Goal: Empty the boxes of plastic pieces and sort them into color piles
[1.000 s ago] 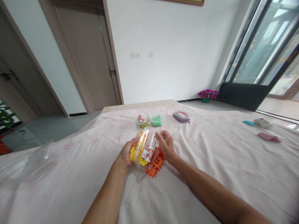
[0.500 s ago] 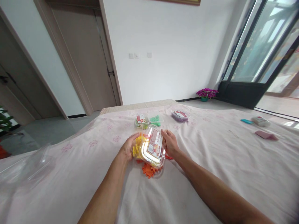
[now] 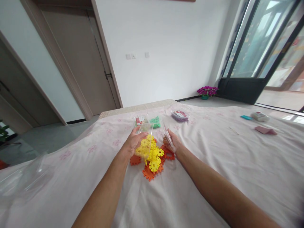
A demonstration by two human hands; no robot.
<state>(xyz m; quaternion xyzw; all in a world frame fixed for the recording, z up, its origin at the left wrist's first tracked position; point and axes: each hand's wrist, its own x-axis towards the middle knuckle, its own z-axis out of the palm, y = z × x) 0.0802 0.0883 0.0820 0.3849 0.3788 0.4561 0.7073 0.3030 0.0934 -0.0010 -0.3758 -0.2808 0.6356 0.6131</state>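
apart: left hand (image 3: 133, 142), fingers round tub (image 3: 145, 147); right hand (image 3: 172, 142), fingers pinched on lid (image 3: 168, 137) edge; open sheet (image 3: 213, 142) rightward

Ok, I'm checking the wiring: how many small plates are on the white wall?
3: the left plate, the middle plate right beside it, and the right plate, set apart. Nothing covers them; others could lie outside the view.

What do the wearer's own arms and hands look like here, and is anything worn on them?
Both the left hand and right hand are ungloved. The left forearm and right forearm are bare, with no sleeve visible up to the picture's edge. No watch, bracelet or marking shows; rings can't be ruled out, as parts of the hands are hidden.
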